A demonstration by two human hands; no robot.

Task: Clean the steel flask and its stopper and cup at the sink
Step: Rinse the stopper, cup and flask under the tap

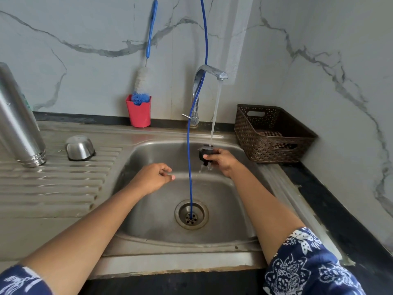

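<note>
While our right hand (221, 161) grips the dark stopper (205, 153) with thumb and fingers under the stream from the tap (212, 72), right of centre in the frame, our left hand (155, 175) hovers over the sink (148, 150), fingers loosely curled and holding nothing. We judge the wet stopper could slip from that grip and drop toward the drain (191, 213), and water striking its top could splash outward onto the bench (63, 188). Its long axis runs roughly vertical, wide end up to the stream, narrow end down and dripping. At far left, the flask (19, 124) stands mouth down, the cup (79, 147) overturned beside it.
</note>
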